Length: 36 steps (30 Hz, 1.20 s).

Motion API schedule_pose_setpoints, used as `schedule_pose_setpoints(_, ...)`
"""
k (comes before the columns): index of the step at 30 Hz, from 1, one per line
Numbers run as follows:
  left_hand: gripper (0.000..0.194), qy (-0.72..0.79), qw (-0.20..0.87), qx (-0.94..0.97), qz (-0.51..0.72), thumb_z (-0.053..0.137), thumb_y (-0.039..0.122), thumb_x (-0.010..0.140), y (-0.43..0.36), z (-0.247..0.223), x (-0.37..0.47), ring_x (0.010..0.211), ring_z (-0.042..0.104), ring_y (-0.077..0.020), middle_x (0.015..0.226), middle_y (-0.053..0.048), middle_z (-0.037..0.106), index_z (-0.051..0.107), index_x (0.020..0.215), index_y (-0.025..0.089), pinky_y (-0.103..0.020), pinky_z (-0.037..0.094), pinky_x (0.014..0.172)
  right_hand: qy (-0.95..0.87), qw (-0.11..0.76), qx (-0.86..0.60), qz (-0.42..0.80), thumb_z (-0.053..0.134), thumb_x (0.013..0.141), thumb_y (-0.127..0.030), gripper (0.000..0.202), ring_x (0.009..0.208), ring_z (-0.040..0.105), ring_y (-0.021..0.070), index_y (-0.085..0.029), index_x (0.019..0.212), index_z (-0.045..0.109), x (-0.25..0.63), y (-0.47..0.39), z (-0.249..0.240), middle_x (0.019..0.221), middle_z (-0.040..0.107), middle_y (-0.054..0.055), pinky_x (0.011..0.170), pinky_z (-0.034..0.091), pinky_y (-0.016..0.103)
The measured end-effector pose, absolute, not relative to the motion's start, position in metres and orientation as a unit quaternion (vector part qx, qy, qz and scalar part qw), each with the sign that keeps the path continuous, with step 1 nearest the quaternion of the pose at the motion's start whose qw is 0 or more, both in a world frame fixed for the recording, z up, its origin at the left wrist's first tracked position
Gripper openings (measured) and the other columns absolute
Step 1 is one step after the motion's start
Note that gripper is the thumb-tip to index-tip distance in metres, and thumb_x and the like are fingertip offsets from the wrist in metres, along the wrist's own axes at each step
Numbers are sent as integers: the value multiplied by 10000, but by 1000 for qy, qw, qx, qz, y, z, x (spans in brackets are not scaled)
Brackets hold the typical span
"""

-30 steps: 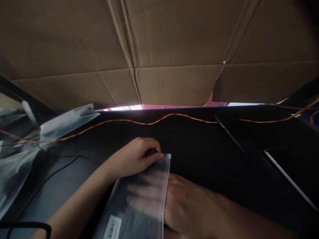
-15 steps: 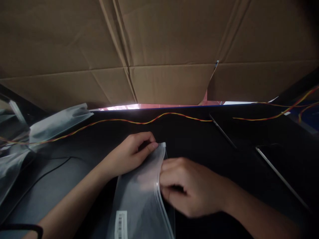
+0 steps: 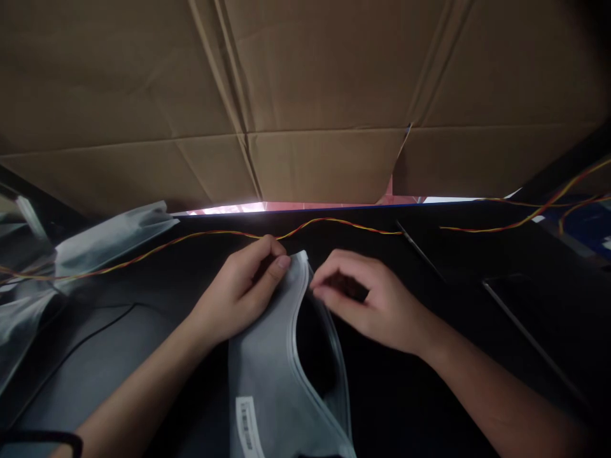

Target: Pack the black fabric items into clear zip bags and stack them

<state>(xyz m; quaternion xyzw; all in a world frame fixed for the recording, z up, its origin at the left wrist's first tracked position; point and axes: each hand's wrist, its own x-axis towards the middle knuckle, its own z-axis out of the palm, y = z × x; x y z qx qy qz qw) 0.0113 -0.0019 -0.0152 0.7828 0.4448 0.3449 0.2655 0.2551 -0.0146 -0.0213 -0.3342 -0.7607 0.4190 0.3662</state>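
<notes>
A frosted plastic zip bag (image 3: 267,369) lies in front of me, its mouth gaping on the right side. A white barcode label (image 3: 249,427) is stuck near its lower left. My left hand (image 3: 248,283) pinches the bag's upper edge between thumb and curled fingers, close to the white zip slider (image 3: 303,256) at the far corner. On the other side of the mouth is my right hand (image 3: 367,296), thumb and forefinger closed together at the bag's right-hand rim. Whatever may be inside the dark opening cannot be made out.
A red-and-yellow twisted wire (image 3: 229,231) runs across the black table (image 3: 191,375). Two dark flat panels (image 3: 529,305) (image 3: 424,245) lie at right. More plastic bags (image 3: 114,235) and a black cable (image 3: 90,334) are at left. Cardboard (image 3: 324,76) hangs over the back.
My right hand has come out of the bag's mouth and moved up toward the far corner. The mouth now gapes wider. My left hand and the bag's corner have shifted slightly left and away.
</notes>
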Motion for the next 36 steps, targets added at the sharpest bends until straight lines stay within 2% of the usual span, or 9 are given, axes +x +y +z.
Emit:
schedule_pose_setpoints(2,226,432,276,788,341,548,345,1112,-9,-10,15,660,479,-107,773,59,548,572,925,220,-237,406,601,-702,410,-384,437,687,1053,-283,59,818,638,136,-233,1047,719,255,-12,-21,927,694,-19,721,497,272)
schedule_pose_setpoints(6,224,420,309,797,304,605,359,1090,-18,-7,22,619,489,-95,730,71,556,603,913,222,-222,386,542,-679,363,-371,520,678,1059,-370,208,701,561,120,-221,917,705,252,-13,-25,774,601,-46,630,442,261)
schedule_pose_setpoints(17,262,478,278,754,356,544,315,1097,-7,-20,18,616,470,-99,692,78,508,541,853,218,-239,391,585,-667,280,-425,544,695,976,-273,285,622,418,90,-209,732,561,243,-22,-28,658,478,-79,543,338,236)
schedule_pose_setpoints(21,253,524,205,741,366,553,350,1093,4,-19,1,598,474,-111,674,78,515,548,873,225,-257,384,588,-663,171,-418,596,713,923,-232,279,599,420,80,-207,704,542,247,-26,-20,635,492,-85,516,331,213)
schedule_pose_setpoints(25,249,543,82,777,309,507,371,1104,19,-17,-11,586,530,-133,682,60,570,561,909,226,-283,420,608,-630,-22,-337,699,772,907,-326,175,525,515,73,-207,811,685,253,-27,-13,670,582,-78,475,387,196)
schedule_pose_setpoints(29,219,536,14,804,256,525,385,1062,18,-11,-12,897,695,-260,976,-61,730,648,1070,204,-399,535,808,-631,-130,-298,704,725,973,-428,235,470,543,64,-203,930,777,259,-22,-8,725,635,-57,469,404,205)
schedule_pose_setpoints(32,464,540,-32,816,202,541,478,1053,-18,-5,-7,1190,678,-389,1338,-158,714,612,1423,206,-570,550,992,-684,-116,-337,637,618,1046,-530,443,486,488,80,-186,803,754,265,-12,-9,647,590,-44,495,367,238)
schedule_pose_setpoints(34,685,527,-48,836,143,577,614,1020,-55,-8,-2,1257,679,-428,1502,-157,665,475,1616,291,-622,583,989,-716,-26,-381,585,571,1068,-580,542,533,439,98,-184,729,717,269,-5,-11,593,513,-48,531,332,261)
schedule_pose_setpoints(36,1028,470,-63,876,85,681,785,867,-90,-21,3,1398,606,-510,1643,-150,569,305,1729,368,-653,620,954,-722,80,-413,549,550,1080,-595,568,574,413,110,-184,716,695,272,1,-16,596,475,-51,562,312,277)
